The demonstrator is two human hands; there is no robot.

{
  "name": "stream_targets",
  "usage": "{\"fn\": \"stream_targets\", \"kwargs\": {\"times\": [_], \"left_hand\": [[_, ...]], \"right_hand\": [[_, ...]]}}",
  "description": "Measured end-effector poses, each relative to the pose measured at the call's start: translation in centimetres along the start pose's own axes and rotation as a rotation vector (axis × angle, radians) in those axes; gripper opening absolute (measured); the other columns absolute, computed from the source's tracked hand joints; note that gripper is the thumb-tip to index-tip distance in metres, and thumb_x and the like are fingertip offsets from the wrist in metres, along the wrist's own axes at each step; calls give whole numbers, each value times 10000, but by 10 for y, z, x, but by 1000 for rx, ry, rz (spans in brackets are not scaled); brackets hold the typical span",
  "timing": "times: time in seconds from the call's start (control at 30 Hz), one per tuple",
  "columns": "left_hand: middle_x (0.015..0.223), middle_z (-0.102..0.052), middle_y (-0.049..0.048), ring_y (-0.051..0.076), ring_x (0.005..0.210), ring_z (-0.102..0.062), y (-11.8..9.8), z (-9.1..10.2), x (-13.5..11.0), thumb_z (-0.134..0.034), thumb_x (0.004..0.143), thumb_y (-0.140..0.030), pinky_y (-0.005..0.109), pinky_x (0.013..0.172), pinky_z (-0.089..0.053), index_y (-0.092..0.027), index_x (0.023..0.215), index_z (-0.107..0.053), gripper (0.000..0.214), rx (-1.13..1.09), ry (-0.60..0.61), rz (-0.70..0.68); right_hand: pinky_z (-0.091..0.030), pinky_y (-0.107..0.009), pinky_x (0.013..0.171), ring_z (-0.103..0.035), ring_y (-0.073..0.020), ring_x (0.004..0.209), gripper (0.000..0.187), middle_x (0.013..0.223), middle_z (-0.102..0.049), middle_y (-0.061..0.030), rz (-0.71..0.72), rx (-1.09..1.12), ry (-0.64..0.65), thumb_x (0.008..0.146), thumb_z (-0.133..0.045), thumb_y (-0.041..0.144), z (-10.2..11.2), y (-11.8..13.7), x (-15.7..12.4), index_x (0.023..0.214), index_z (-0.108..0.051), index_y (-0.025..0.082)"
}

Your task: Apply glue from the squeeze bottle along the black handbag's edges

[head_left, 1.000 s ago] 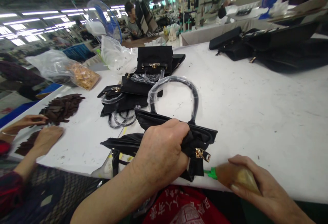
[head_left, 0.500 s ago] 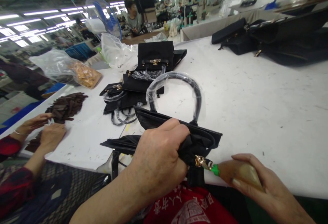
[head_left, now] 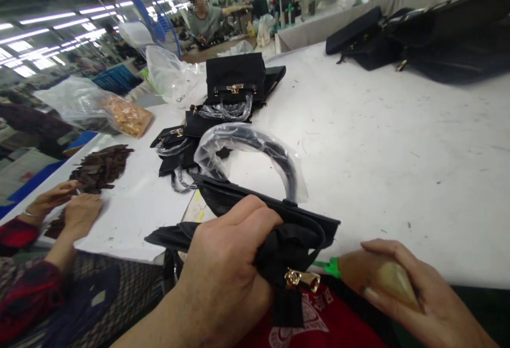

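Observation:
My left hand [head_left: 227, 263] is closed around the bunched black fabric of a handbag [head_left: 314, 220], holding it above the near table edge. The bag's curved handle [head_left: 255, 138], wrapped in clear plastic, stands up on its far side. A gold zipper pull [head_left: 303, 279] hangs from the bag's near end, below my knuckles. In my right hand [head_left: 422, 284] is a wooden-handled tool [head_left: 374, 273] with a green collar, its thin front end pointing left at the bag. Where that tip ends is hard to make out, so I cannot tell whether it touches the bag.
Several black handbags [head_left: 235, 74] with wrapped handles are piled ahead, and more black bags [head_left: 438, 40] lie at the far right. Left, a co-worker's hands [head_left: 82, 212] work by dark brown strips [head_left: 101, 167] on the white table [head_left: 378, 141]. Plastic bags [head_left: 79, 101] and a fan [head_left: 145, 18] stand beyond.
The handbag in my left hand has shifted left and slightly down, and its zipper pull has come away from the tool's front end. My right hand has stayed nearly in place.

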State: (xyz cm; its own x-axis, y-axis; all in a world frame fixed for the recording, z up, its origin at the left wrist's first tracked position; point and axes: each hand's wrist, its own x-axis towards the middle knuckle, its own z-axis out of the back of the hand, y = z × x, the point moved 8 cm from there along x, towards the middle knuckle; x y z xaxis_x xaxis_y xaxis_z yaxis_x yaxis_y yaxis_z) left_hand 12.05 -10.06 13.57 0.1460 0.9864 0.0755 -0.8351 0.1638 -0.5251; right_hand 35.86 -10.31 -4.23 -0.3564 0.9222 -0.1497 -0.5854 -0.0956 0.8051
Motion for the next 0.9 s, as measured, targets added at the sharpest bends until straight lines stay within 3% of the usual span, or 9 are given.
{"fn": "stream_targets", "kwargs": {"times": [0.13,0.3,0.43,0.53,0.73,0.9], "left_hand": [[799,-657,0,129,692,-625,2,9,1,-541,788,-108,221,564,-487,-224,833,-648,163,22,-82,-39],[847,-676,-1,162,811,-641,3,59,19,-565,805,-106,271,730,-516,-205,872,-633,137,355,-512,-66],[870,-675,13,175,876,-635,-3,70,36,-588,811,-111,289,806,-510,-196,884,-610,115,448,-668,-110],[873,-669,19,171,844,-635,-3,53,39,-636,789,-143,277,751,-522,-198,910,-618,134,334,-639,-170],[863,-677,38,159,781,-650,9,-1,26,-552,736,-64,254,679,-532,-183,905,-639,224,113,-378,-128],[879,-715,24,154,816,-685,5,0,12,-547,696,-55,222,715,-549,-196,954,-655,314,138,-433,-167]], "right_hand": [[-596,-371,798,-700,-301,971,437,1131,-714,-56,44,-9,-14,816,-672,548,-3,7,5,1175,-592,312],[-579,-324,700,-688,-248,845,420,1020,-698,-48,62,109,-178,846,-657,527,12,21,25,1172,-548,286],[-549,-328,677,-667,-256,843,470,1014,-689,-58,26,175,-320,821,-678,534,31,28,41,1179,-532,266],[-533,-345,715,-659,-268,873,478,1027,-685,-51,-15,169,-362,803,-677,546,41,27,50,1164,-545,262],[-522,-346,673,-658,-249,764,463,910,-695,-20,-107,165,-348,792,-671,549,44,13,56,1137,-547,267],[-541,-338,644,-681,-256,764,471,878,-719,-8,-130,184,-289,773,-679,564,39,0,48,1117,-563,264]]}}
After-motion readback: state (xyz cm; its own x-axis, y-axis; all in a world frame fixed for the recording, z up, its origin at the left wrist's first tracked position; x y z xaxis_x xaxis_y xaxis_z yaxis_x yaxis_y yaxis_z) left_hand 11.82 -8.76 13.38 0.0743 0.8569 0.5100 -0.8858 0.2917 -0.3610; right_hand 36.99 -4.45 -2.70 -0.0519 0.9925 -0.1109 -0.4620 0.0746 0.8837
